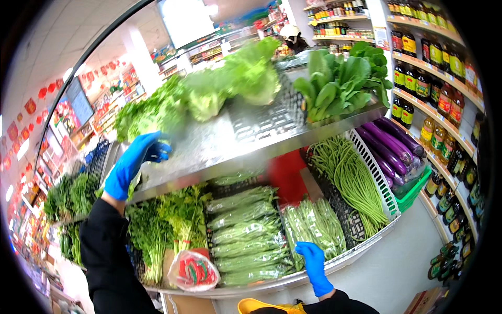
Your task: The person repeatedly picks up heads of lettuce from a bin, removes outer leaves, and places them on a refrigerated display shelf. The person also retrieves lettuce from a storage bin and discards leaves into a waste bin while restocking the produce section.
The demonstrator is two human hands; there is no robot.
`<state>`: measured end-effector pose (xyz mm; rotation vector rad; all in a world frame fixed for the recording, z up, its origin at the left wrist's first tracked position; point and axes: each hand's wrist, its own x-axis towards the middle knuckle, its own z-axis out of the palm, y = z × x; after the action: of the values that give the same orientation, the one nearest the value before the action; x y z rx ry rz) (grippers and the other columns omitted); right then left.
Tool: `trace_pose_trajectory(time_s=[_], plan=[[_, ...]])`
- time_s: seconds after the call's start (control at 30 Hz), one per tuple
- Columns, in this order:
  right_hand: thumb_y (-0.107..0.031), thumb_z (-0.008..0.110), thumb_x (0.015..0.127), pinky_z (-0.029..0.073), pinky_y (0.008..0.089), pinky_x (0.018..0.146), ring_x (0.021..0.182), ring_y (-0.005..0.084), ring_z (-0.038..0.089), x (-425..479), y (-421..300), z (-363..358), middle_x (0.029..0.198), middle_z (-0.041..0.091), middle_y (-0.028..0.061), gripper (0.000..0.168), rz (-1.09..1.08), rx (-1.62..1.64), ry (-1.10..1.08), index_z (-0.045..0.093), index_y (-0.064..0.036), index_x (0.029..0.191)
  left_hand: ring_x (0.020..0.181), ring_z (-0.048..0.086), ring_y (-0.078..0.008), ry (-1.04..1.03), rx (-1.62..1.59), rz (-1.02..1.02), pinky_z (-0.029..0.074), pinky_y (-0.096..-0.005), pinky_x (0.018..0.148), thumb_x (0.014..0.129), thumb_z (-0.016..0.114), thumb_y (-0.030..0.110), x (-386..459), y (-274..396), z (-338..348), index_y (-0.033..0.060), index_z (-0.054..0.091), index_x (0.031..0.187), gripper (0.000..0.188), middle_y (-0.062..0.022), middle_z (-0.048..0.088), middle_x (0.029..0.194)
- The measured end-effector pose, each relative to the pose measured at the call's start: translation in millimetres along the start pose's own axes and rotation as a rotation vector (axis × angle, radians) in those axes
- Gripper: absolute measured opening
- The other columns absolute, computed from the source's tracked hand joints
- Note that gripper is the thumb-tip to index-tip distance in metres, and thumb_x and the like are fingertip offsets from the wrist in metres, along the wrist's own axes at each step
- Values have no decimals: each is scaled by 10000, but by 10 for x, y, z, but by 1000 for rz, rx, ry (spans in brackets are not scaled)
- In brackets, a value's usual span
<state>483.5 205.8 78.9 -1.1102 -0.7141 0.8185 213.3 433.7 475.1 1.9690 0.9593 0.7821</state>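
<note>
My left hand [135,163], in a blue glove, reaches over the metal upper shelf [196,145] with its fingers bent and nothing visible in them. Closest to it is the leafy green lettuce [157,112], part of a row along the shelf's back. My right hand [313,265], also gloved in blue, hovers at the front rim of the lower tier, fingers loosely extended and holding nothing. Just beyond it lie plastic-wrapped green beans [315,223]. More wrapped green vegetables [247,235] fill the tray to its left. Whether either hand touches anything is unclear.
Celery [184,216] and a bag of red and green peppers [194,271] sit lower left. Long beans [349,180] and eggplants [388,145] lie right. Leafy greens [341,82] occupy the upper right. Bottle shelves [435,74] line the right wall.
</note>
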Motion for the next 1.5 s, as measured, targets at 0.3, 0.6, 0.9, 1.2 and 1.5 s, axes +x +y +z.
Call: trace_pose_trajectory(time_s=[0.3, 0.6, 0.9, 1.2, 1.5], plan=[[-80, 485, 875, 435, 266, 790, 828, 134, 565, -1402, 133, 2400, 882, 618, 75, 204, -65, -202, -696, 593, 19, 1017, 816, 583, -131, 681, -50, 37, 453, -272, 775, 920, 432, 259, -3727, -1469, -723, 25, 537, 1135, 335, -77, 612, 917], [-42, 506, 858, 448, 257, 793, 865, 137, 577, -3522, 957, 4332, 933, 620, 84, 208, 116, -334, -1315, 583, 17, 1042, 836, 589, -180, 1421, -753, -422, 434, -278, 767, 894, 409, 340, -6654, -3438, -636, 43, 552, 1094, 386, -98, 618, 915], [-107, 494, 877, 446, 262, 794, 876, 146, 568, -3923, 2523, 6176, 942, 609, 66, 227, 486, -298, -1331, 581, 3, 1056, 854, 590, -189, 1724, -1064, -548, 441, -291, 787, 901, 396, 398, -7780, -4790, -761, 47, 547, 1118, 439, -106, 620, 941], [-344, 509, 819, 418, 421, 829, 943, 344, 542, -4911, 5485, 7231, 1010, 575, 188, 381, -149, -1059, -1945, 554, -35, 1037, 811, 592, -182, 1618, -767, -909, 435, -288, 766, 890, 447, 311, -7968, -6495, -1543, 48, 565, 1077, 343, -101, 627, 919], [-431, 699, 645, 351, 463, 934, 1115, 384, 440, -4789, 7082, 8437, 1244, 419, 242, 943, -938, -1136, -1803, 199, -69, 1357, 1192, 359, -308, 999, 446, -1056, 248, -448, 985, 815, 523, 206, -8459, -9589, -1784, 51, 478, 1192, 410, -146, 426, 1256]])
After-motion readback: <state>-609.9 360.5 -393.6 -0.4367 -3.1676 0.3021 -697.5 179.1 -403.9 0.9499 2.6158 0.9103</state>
